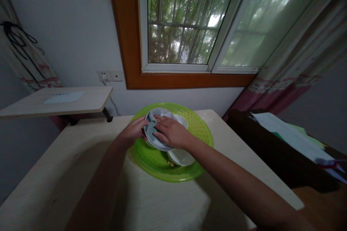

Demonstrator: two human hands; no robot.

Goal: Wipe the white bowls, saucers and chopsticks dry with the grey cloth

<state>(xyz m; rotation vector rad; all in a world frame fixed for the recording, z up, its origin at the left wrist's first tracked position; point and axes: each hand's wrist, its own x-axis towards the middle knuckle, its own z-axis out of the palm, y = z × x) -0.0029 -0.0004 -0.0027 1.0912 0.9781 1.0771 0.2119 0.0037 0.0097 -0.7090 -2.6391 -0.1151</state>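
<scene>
A white bowl (166, 147) is tilted toward me above a green plastic basin (176, 178). My left hand (132, 131) grips its left rim, thumb at the edge and fingers underneath. Inside the bowl lies a grey-green cloth (151, 127), bunched up on the left side. My right hand (172, 130) reaches into the bowl with its fingers closed over the cloth, pressing it to the inner wall. Two more white bowls rest in the basin: one bowl (183, 158) at the front and another bowl (183, 120) behind my right hand, partly hidden.
The basin stands on a pale wooden table (157, 202). At the left is a raised shelf (35, 101) bearing a paper label (64, 97). A cord runs down from a wall socket (103, 75). Papers (287, 130) lie on dark furniture at the right, below a curtain.
</scene>
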